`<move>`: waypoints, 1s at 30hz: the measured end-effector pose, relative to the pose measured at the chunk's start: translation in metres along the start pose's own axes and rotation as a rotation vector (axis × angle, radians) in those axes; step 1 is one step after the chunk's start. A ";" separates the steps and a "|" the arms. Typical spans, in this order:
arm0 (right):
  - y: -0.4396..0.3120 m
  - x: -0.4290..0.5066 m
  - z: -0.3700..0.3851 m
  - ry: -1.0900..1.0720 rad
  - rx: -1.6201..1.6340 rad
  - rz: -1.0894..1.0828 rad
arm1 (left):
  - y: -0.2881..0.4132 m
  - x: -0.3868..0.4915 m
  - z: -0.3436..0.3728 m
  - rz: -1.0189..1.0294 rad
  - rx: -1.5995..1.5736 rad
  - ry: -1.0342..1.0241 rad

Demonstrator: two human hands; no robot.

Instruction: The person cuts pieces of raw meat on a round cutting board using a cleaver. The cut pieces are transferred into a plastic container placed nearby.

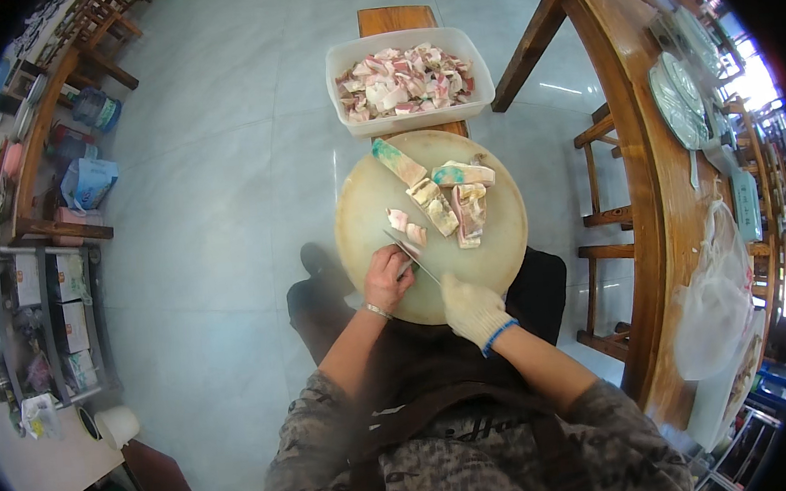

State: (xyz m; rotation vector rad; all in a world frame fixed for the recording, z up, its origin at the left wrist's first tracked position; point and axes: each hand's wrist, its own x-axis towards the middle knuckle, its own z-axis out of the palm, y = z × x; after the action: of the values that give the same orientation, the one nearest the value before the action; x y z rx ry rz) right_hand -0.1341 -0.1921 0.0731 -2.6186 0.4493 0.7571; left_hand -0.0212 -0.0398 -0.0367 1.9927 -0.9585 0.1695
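My bare left hand (pixel 386 277) presses a piece of meat, mostly hidden under its fingers, onto a round cutting board (pixel 355 200). In my right hand (pixel 472 307), which wears a knitted glove, is a knife (pixel 416 260); its blade lies slanted beside my left fingertips. Just beyond the blade are small cut pieces of fatty meat (pixel 407 227). Several thick strips of meat with skin and fat (pixel 431 206) rest on the board's far right part, two with blue-green stains (pixel 398 162). Past the board, a white plastic tub (pixel 414 120) holds many cut meat chunks (pixel 408 81).
The tub stands on a wooden bench (pixel 397 20). On the right is a wooden table (pixel 635 157) with wrapped dishes (pixel 678 100) and a plastic bag (pixel 712 296), stools beneath its edge. A shelf rack (pixel 53 321) and water bottles (pixel 97 109) are at the left.
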 end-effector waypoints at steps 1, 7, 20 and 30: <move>-0.003 0.010 -0.004 0.062 0.071 -0.052 | -0.001 0.002 -0.001 0.005 0.000 -0.003; -0.004 0.035 -0.031 0.118 0.034 -0.114 | -0.008 0.002 -0.007 0.081 0.001 0.015; -0.029 0.052 -0.016 0.098 -0.001 -0.169 | -0.013 -0.007 0.006 -0.011 0.021 0.007; -0.007 0.007 -0.003 0.013 -0.054 -0.055 | -0.010 -0.003 0.004 0.019 -0.003 0.079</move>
State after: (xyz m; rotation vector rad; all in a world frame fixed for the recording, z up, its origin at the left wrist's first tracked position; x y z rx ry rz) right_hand -0.1247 -0.1884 0.0731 -2.6758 0.3635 0.7455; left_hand -0.0175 -0.0377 -0.0469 1.9597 -0.9269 0.2551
